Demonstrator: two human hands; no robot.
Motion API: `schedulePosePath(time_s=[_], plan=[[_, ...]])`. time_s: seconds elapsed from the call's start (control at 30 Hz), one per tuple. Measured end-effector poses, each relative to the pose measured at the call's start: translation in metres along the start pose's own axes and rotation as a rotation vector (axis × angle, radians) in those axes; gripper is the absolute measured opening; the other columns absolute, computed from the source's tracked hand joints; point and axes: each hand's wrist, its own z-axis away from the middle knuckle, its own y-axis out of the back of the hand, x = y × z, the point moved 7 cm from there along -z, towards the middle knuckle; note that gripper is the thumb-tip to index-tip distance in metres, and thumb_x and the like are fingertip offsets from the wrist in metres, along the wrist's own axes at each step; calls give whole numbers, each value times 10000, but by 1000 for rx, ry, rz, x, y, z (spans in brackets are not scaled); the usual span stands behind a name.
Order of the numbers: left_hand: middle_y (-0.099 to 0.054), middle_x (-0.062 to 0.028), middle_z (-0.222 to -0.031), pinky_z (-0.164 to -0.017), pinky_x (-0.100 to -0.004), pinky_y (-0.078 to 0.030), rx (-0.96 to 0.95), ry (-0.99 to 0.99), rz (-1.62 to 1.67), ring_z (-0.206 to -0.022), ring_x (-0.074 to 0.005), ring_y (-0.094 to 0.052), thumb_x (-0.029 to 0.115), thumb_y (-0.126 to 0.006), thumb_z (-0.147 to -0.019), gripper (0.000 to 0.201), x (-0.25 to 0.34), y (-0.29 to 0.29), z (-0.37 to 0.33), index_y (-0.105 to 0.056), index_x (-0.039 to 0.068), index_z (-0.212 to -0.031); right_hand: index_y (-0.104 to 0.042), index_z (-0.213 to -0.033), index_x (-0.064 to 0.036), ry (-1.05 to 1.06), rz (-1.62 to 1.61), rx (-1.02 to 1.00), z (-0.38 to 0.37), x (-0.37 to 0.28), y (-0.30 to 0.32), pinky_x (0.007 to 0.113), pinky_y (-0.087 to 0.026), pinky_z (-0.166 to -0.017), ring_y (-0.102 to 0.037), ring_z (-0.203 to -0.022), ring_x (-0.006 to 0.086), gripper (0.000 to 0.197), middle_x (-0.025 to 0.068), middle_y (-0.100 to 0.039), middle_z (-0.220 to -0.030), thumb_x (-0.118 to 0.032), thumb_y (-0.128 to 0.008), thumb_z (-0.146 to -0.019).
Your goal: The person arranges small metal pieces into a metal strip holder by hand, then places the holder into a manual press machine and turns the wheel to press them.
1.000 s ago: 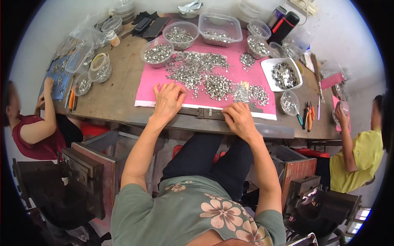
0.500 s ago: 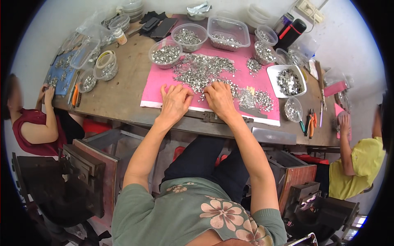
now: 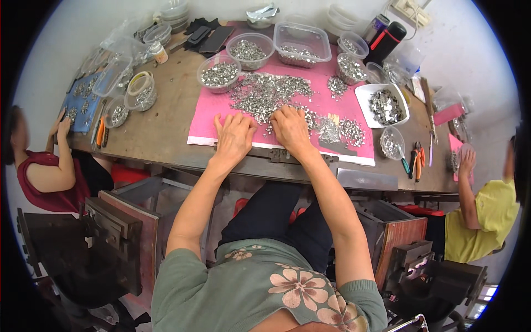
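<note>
A pink mat [image 3: 203,123] with a white front edge lies on the workbench before me. Across it spreads a loose pile of small shiny metal pieces [image 3: 265,93]. My left hand [image 3: 234,137] rests at the mat's front, left of the pile's near end, with fingers bent and thumb and forefinger together. My right hand [image 3: 291,131] is at the pile's near edge, its fingers curled down toward the pieces. Whatever lies between the fingertips of either hand is hidden or too small to name. Right of my right hand lie thin silver pins [image 3: 328,131] and another small heap of pieces [image 3: 351,131].
Clear bowls [image 3: 218,87] and a rectangular tub [image 3: 302,43] of metal pieces line the back. A white tray [image 3: 362,99], small cup [image 3: 391,145], pliers [image 3: 417,161] and black flask [image 3: 388,42] stand right. Co-workers sit left [image 3: 47,177] and right [image 3: 487,213].
My right hand has shifted slightly left and back over the pile's edge. My left hand stays nearly in place. The whole view has shifted a little.
</note>
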Motion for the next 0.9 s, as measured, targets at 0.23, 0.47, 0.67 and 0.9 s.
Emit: schedulePosePath(time_s=[0.23,0.47,0.67,0.9], plan=[[-590,-59,-941,-1050,-586,-281,6,0,-6,-957,-273,-549,146,-690,-887,61,1,0,0,-682,116,-938,-634,-867,-39,-35,38,-27,1,1,-6,441,-409,-822,-604,-900,316,50,132,-603,-901,-87,-630,-849],[-591,-52,-947,-1048,-585,-279,12,7,-13,-962,-275,-546,136,-682,-887,54,-2,-3,1,-666,113,-933,-633,-880,-28,-46,30,-84,-2,5,-9,449,-408,-833,-614,-924,327,74,143,-614,-921,-96,-635,-850],[-586,-51,-947,-1045,-584,-278,15,13,7,-968,-276,-542,130,-678,-885,62,-2,-3,1,-661,112,-942,-668,-906,-44,-91,-79,-91,2,10,-1,436,-415,-838,-625,-932,303,75,126,-631,-929,-113,-663,-876],[-587,-56,-954,-1051,-596,-277,1,32,17,-972,-278,-540,134,-680,-883,65,-5,-3,3,-663,116,-944,-707,-920,-71,-107,-198,-88,2,8,7,428,-422,-823,-639,-919,296,65,104,-639,-898,-110,-666,-888]])
